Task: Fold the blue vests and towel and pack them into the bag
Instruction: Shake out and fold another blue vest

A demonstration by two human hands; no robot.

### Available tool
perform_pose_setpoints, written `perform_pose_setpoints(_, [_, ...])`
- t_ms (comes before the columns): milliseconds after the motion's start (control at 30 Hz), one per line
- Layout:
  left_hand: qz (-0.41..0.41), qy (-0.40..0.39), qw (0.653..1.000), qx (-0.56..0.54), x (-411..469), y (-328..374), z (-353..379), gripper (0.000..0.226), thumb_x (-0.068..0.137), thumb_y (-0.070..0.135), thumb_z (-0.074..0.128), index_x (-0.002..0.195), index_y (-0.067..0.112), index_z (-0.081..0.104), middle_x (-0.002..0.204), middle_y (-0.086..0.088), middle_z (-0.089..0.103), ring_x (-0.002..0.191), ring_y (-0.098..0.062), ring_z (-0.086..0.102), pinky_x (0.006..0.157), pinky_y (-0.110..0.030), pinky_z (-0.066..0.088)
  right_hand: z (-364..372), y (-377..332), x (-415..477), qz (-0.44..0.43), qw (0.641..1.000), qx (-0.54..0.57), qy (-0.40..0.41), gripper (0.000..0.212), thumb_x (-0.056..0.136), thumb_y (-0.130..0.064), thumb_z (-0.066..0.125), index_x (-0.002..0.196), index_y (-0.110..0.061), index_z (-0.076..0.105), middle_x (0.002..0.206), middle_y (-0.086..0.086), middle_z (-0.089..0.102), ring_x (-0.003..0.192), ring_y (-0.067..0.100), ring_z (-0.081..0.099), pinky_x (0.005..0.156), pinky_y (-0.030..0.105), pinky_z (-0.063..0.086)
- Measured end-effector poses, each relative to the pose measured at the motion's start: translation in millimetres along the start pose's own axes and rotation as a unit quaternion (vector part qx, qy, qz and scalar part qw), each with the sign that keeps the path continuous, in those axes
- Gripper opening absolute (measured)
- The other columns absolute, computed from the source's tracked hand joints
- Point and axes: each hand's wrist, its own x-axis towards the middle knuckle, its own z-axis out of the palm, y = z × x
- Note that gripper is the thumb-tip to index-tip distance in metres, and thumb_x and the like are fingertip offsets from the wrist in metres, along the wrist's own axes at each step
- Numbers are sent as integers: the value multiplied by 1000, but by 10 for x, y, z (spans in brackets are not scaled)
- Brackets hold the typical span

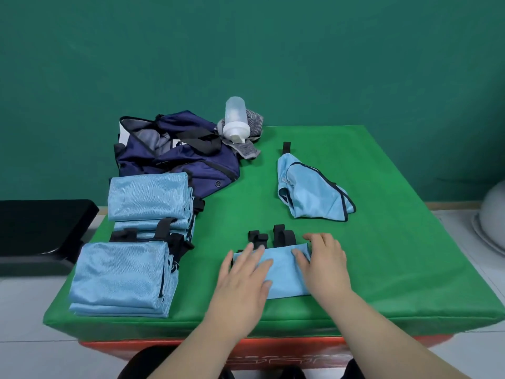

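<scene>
Two flat hands, left hand (244,272) and right hand (322,262), pressing folded vest (284,272), long axis left-right, straps pointing away.

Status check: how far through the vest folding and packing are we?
Done: a near stack and a far stack of folded vests sit at left. In hand: left hand and right hand press flat on a half-folded vest. Left: a crumpled vest at right, the grey striped cloth by the bottle, likely the towel, and all packing; no vest shows inside the navy bag.

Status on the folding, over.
Left hand, right hand pressing current vest. Loose vest unfolded behind it. Folded stacks beside bag, unpacked. Bottle atop towel.
</scene>
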Motion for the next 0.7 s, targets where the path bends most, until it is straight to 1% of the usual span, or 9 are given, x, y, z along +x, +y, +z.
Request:
perform_pose_setpoints(100, [-9, -85, 996, 33, 47, -59, 94, 46, 99, 43, 32, 139, 28, 51, 157, 6, 37, 146, -18, 34, 116, -52, 28, 3, -43, -151, -138, 990, -10, 3, 36, 93, -38, 55, 122, -18, 64, 131, 4, 56, 129, 29, 48, 105, 48, 35])
perform_pose_setpoints(200, [-19, -132, 991, 31, 30, -159, 169, 50, 104, 47, 20, 144, 29, 45, 158, 8, 36, 148, -14, 26, 113, -55, 34, 51, 16, -314, -238, 955, -101, -144, 56, 102, -52, 25, 147, -25, 43, 161, -3, 30, 153, 21, 12, 120, 52, 5])
perform_pose_setpoints(233, [-17, -151, 988, 28, 20, -182, 169, 54, 105, 50, 12, 147, 31, 41, 160, 9, 30, 149, -14, 22, 116, -55, 28, 27, 51, -322, -223, 951, -110, -185, 62, 102, -57, 14, 155, -28, 30, 166, -5, 14, 154, 18, -2, 121, 51, -4])
perform_pose_setpoints(300, [-19, -161, 987, 18, 5, -229, 171, 63, 98, 56, -1, 155, 37, 19, 164, 14, 1, 153, -14, -4, 121, -51, 0, -49, 112, -288, -165, 952, -108, -235, 73, 94, -64, -2, 159, -33, 6, 166, -8, -12, 151, 15, -21, 120, 49, -14])
perform_pose_setpoints(367, [-40, -147, 988, 11, -4, -228, 92, 66, 94, 59, -3, 156, 39, 2, 161, 12, -20, 149, -14, -24, 119, -49, -15, -150, 132, -234, -125, 953, -106, -256, 76, 89, -67, -4, 159, -35, -3, 164, -7, -21, 149, 16, -28, 121, 47, -13])
perform_pose_setpoints(433, [-51, -139, 989, 22, -11, -206, 57, 68, 91, 61, -6, 156, 40, -2, 160, 6, -27, 146, -16, -31, 118, -48, -18, -212, 112, -205, -105, 959, -87, -250, 77, 87, -70, -3, 158, -40, -2, 163, -4, -25, 148, 18, -31, 122, 46, -12])
perform_pose_setpoints(567, [-47, -113, 992, 18, 13, -163, 74, 64, 97, 63, 0, 155, 43, 17, 165, -2, -11, 153, -23, -9, 119, -47, -10, -154, 60, -233, -145, 949, -96, -262, 64, 93, -69, 5, 154, -51, 2, 161, -3, -28, 147, 19, -32, 121, 45, -14])
perform_pose_setpoints(633, [-94, -149, 984, 8, 21, -202, 73, 66, 91, 66, -3, 154, 48, 4, 165, -3, -15, 152, -22, -14, 120, -47, -12, -134, 94, -225, -101, 957, -60, -265, 56, 98, -64, 14, 153, -55, 7, 164, 0, -22, 149, 19, -27, 122, 40, -13])
perform_pose_setpoints(700, [-107, -170, 980, 10, 36, -282, 45, 73, 84, 72, -10, 153, 50, -3, 166, -3, -5, 152, -21, -8, 121, -47, -10, -142, 115, -185, -62, 963, -15, -263, 51, 100, -60, 19, 151, -55, 17, 167, 3, -10, 152, 16, -19, 122, 34, -11])
